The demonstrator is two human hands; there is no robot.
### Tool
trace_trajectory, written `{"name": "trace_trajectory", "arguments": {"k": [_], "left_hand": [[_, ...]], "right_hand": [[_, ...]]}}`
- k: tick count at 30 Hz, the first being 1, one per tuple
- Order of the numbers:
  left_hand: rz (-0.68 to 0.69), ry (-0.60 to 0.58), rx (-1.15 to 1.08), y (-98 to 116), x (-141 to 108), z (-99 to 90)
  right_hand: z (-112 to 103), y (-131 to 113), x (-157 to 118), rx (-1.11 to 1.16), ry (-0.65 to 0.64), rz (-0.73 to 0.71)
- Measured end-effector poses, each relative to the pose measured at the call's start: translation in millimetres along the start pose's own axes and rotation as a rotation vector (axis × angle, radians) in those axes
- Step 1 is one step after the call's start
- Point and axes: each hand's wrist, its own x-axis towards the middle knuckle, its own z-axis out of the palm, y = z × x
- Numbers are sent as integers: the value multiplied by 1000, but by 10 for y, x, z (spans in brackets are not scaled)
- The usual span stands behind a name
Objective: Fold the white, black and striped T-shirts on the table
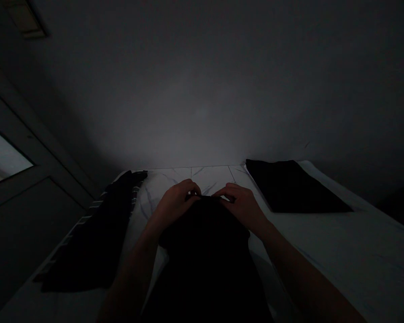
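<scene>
A black garment point(207, 251) hangs down in the middle of the dim view, its top edge raised between both hands. My left hand point(180, 197) pinches that edge on the left, thumb and fingertips together. On the right, my right hand point(240, 201) grips the same edge between thumb and fingers. The two hands are a short gap apart. Lower parts of the cloth run out of the bottom of the frame, and its details are lost in the dark.
Dark clothes point(94, 237) with a striped piece lie on the left of the white marbled surface point(350, 255). A folded black cloth point(296, 188) lies at the back right. A grey wall point(202, 98) rises behind, and a door point(37, 166) stands at left.
</scene>
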Motion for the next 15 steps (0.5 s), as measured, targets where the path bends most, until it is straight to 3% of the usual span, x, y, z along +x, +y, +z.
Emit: {"name": "trace_trajectory", "arguments": {"k": [4, 9, 12, 15], "left_hand": [[-69, 54, 161, -147, -4, -62], [-196, 156, 349, -569, -13, -277], [-250, 130, 481, -727, 97, -553], [-301, 113, 614, -685, 328, -947]], "right_hand": [[-130, 210, 23, -66, -73, 66], [-525, 699, 142, -104, -191, 202], [-851, 867, 373, -145, -320, 214], [-1186, 849, 717, -222, -295, 178]]}}
